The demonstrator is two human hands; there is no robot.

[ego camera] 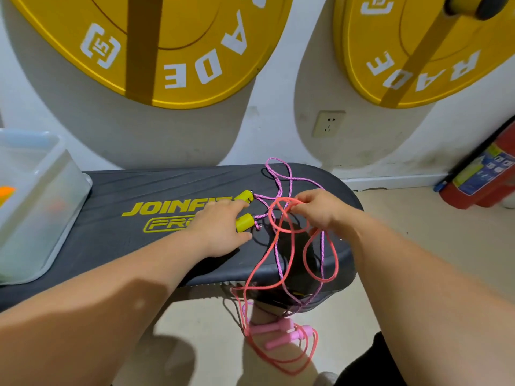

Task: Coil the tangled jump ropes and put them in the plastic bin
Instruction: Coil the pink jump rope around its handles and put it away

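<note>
Two jump ropes lie tangled on a black bench [139, 188]. One is a purple braided rope [281, 174] with two yellow handles [244, 222]. The other is a coral-pink rope [306, 263] whose pink handles [281, 334] hang below the bench edge over the floor. My left hand [220, 232] rests on the bench and grips the yellow handles. My right hand [317, 208] pinches a loop of the coral-pink rope above the bench. A translucent plastic bin [41, 207] stands on the bench at the far left.
Two yellow weight plates [178, 51] hang on the white wall behind the bench. A wall socket [328, 123] sits between them. A red fire extinguisher [485, 176] leans in the right corner. Something orange [5, 195] shows inside the bin.
</note>
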